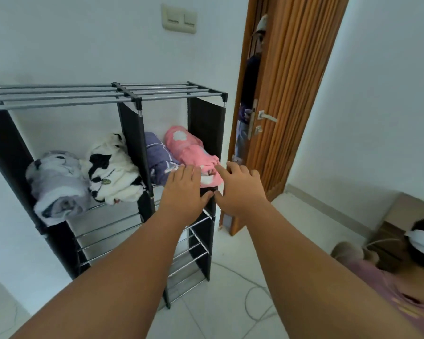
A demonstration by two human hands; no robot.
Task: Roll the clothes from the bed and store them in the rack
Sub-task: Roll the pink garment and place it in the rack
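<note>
A black rack [130, 123] with metal bars stands against the white wall. Its upper shelf holds several rolled clothes: a grey roll [56, 184], a white and black roll [110, 172], a purple roll [158, 157] and a pink roll [189, 150] at the far right. My left hand [184, 189] lies flat against the front end of the pink roll, fingers spread. My right hand [240, 184] hovers just right of that roll with its fingers apart and the index finger near the pink cloth. Neither hand grips anything. The bed is out of view.
A wooden door [294, 94] stands ajar right of the rack, with a person [250, 94] partly visible behind it. Another person [406, 272] sits low at the right by a cardboard box [402, 216]. A white cable [250, 304] lies on the tiled floor. Lower rack shelves show bare bars.
</note>
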